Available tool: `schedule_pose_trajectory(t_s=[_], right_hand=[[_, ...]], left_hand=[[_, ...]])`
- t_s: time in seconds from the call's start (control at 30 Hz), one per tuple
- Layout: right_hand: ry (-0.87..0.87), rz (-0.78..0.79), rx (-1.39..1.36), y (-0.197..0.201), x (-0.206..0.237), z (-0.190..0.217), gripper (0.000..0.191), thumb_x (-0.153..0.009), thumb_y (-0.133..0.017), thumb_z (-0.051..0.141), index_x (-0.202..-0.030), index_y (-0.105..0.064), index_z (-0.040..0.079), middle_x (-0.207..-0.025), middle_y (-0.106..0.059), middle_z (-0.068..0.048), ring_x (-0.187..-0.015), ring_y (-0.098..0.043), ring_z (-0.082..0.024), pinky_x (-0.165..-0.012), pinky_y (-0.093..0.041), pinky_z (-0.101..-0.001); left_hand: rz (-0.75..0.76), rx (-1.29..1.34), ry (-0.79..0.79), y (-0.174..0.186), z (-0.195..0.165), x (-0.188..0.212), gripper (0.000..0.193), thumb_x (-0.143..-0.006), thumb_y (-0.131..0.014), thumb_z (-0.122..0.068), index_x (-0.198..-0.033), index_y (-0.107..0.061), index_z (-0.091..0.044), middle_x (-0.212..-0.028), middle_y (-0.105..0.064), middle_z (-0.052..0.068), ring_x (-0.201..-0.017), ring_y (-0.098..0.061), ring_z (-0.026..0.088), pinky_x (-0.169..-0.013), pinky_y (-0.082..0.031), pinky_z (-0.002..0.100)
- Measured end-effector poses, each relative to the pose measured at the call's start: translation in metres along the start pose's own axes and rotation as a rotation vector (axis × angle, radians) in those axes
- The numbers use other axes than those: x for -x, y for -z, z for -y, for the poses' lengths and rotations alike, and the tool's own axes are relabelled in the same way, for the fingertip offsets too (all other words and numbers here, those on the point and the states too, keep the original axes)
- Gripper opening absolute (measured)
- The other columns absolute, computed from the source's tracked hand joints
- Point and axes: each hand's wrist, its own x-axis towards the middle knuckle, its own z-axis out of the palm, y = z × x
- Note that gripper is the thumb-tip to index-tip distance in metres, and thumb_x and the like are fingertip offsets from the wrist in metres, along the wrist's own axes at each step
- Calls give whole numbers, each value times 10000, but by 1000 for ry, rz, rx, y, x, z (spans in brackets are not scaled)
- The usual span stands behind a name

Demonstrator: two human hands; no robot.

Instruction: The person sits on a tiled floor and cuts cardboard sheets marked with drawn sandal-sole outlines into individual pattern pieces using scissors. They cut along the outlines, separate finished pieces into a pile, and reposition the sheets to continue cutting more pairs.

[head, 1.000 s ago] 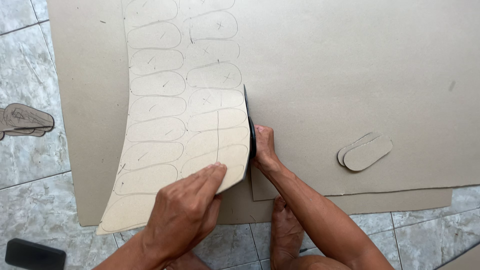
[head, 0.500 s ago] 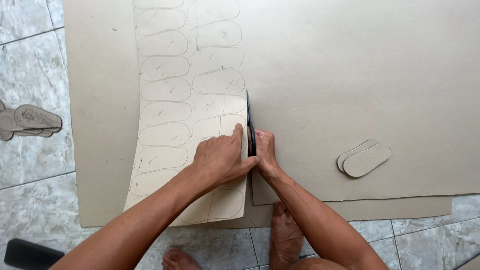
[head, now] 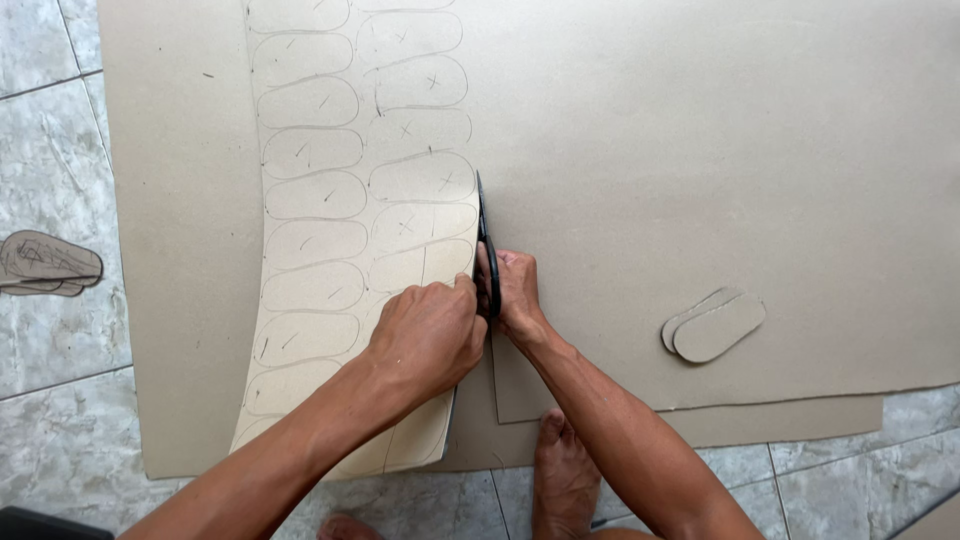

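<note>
A large tan cardboard sheet (head: 700, 150) lies on the tiled floor. Rounded oblong outlines are drawn in two columns on a strip (head: 340, 230) that is partly cut free and curls up at its near end. My right hand (head: 512, 290) is closed around black scissors (head: 486, 250), whose blades point away from me along the cut line. My left hand (head: 425, 335) grips the strip's right edge, touching the scissors' handle and my right hand.
Two stacked oblong cardboard cutouts (head: 712, 325) rest on the sheet to the right. A marked cardboard piece (head: 45, 265) lies on the grey tiles at left. My bare foot (head: 562, 470) is at the sheet's near edge. A dark object (head: 40, 525) sits at bottom left.
My left hand moved from the strip's lower end up to its right edge beside the scissors. The scissors and right hand stayed at the cut.
</note>
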Motion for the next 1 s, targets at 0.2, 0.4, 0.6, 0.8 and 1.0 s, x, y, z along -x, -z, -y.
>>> schedule_pose_trajectory(t_s=[0.2, 0.4, 0.6, 0.8, 1.0], right_hand=[[39, -14, 28, -11, -17, 20, 493, -1007, -636, 368, -612, -494, 111, -512, -470, 24, -397, -391, -64, -333, -291, -259], [-3, -86, -2, -23, -45, 39, 457, -981, -660, 344, -626, -537, 83, -511, -445, 32, -393, -377, -63, -331, -272, -260], [42, -105, 30, -32, -71, 48, 458, -987, -651, 322, -621, -503, 91, -519, -443, 32, -406, -376, -61, -337, -269, -260], [13, -71, 49, -30, -89, 66, 467, -993, -632, 350, -613, -498, 115, -519, -464, 26, -411, -395, -59, -346, -294, -257], [-59, -73, 65, -36, -105, 87, 500, -996, -619, 360, -580, -477, 122, -497, -453, 27, -389, -376, -73, -336, -288, -266]], left_hand=[[92, -11, 32, 51, -4, 3, 177, -868, -551, -120, -872, -628, 39, -574, -652, 230, -541, -671, 387, -606, -554, 506], [187, 21, 70, 97, -4, 6, 190, -847, -547, -107, -936, -612, 47, -530, -636, 219, -507, -680, 380, -583, -576, 471], [287, 108, 93, 133, -3, 2, 319, -874, -558, -116, -1149, -601, 38, -564, -666, 182, -499, -699, 310, -550, -598, 428], [503, 44, 163, 147, 4, -8, 342, -918, -537, -137, -1220, -591, 13, -647, -693, 186, -558, -719, 284, -596, -612, 409], [402, 39, 121, 156, -2, -1, 465, -885, -575, -143, -1308, -564, 49, -693, -712, 174, -571, -724, 282, -620, -600, 429]])
